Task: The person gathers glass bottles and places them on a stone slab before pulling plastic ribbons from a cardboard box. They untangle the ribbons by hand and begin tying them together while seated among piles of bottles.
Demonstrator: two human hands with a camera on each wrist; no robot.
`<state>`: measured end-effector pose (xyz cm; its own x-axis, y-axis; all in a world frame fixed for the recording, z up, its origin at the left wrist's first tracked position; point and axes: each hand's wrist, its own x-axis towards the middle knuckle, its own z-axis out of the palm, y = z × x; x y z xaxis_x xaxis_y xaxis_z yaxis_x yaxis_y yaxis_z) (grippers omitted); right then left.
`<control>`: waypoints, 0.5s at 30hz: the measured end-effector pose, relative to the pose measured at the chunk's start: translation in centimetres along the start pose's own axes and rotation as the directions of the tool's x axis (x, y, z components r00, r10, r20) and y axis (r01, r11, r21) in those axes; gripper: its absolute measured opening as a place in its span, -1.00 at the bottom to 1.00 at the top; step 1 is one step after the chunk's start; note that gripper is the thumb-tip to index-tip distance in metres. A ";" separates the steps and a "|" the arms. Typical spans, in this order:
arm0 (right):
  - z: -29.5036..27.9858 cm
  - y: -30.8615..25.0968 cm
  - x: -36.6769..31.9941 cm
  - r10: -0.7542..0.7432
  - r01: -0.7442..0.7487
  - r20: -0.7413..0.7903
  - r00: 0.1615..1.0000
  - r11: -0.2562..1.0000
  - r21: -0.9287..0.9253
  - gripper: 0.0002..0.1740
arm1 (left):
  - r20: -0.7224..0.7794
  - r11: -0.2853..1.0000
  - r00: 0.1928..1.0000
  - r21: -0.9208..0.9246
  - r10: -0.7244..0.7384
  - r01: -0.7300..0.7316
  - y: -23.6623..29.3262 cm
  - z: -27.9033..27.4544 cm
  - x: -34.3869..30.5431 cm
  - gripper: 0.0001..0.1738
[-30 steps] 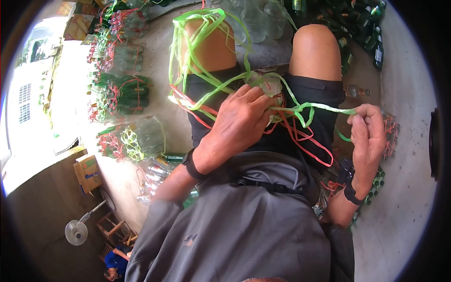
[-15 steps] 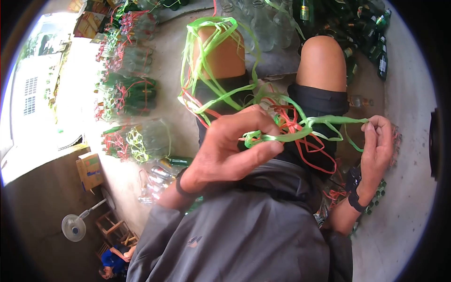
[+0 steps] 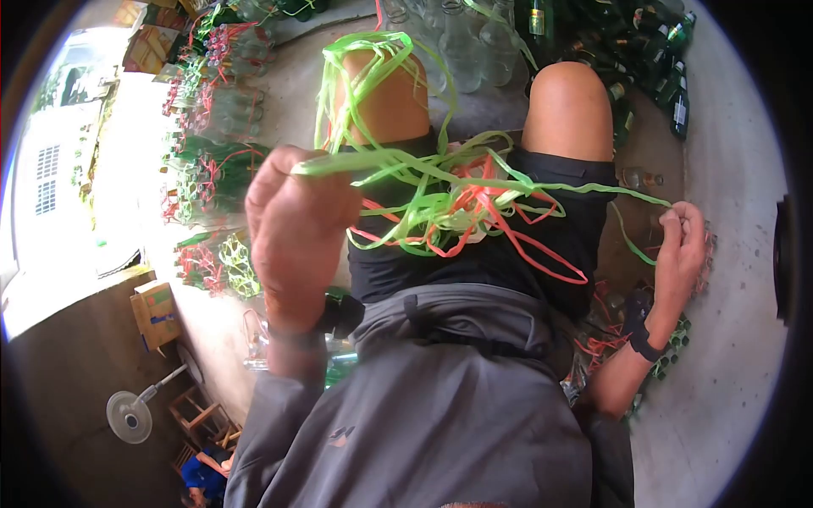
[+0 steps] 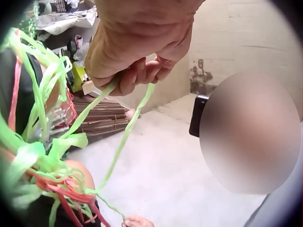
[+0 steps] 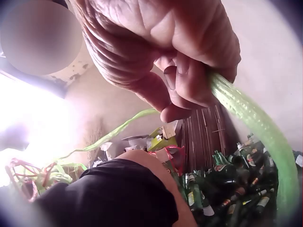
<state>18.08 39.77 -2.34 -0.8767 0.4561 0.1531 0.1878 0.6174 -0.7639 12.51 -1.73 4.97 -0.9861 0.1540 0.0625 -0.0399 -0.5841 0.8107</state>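
Note:
A loose tangle of green and red plastic twine (image 3: 487,190) lies across the person's lap, with more green loops draped over the left knee (image 3: 381,102). Raised to the left of the tangle, the left hand (image 3: 301,224) grips a green strand; in the left wrist view two green lengths (image 4: 124,142) run down from its curled fingers. Far out on the right, the right hand (image 3: 683,245) pinches another green strand (image 3: 622,190) between thumb and fingertips. That strand stretches from the tangle, and a free tail (image 5: 272,137) hangs beyond the right hand.
Clear glass bottles (image 3: 478,51) stand beyond the knees, with many green bottles (image 3: 656,42) piled at the far right. Tied bottle bundles (image 3: 224,173) line the left side. A fan (image 3: 129,416), a cardboard box (image 3: 155,317) and a seated person (image 3: 203,474) are lower left.
The left hand has moved from the tangle over the lap out to the left, drawing a green strand with it. The right hand keeps its pinch at the right, slightly lower than before.

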 end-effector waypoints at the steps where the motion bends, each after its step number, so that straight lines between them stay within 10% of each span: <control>1: -0.2 0.7 0.2 -0.001 0.001 0.000 1.000 1.000 -0.001 -0.90 | -0.065 1.000 0.998 0.018 0.023 -0.022 0.3 -0.2 0.0 -0.76; 15: -4.4 13.0 2.1 0.193 -0.190 -0.118 0.974 0.981 0.036 -0.85 | -0.174 0.982 0.972 0.129 0.161 -0.139 2.6 -4.7 0.1 -0.81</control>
<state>20.67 51.56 -9.20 -0.7654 0.6391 0.0758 0.3349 0.4961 -0.8011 11.58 -7.01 4.35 -0.9925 -0.0827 0.0896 0.1189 -0.4923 0.8623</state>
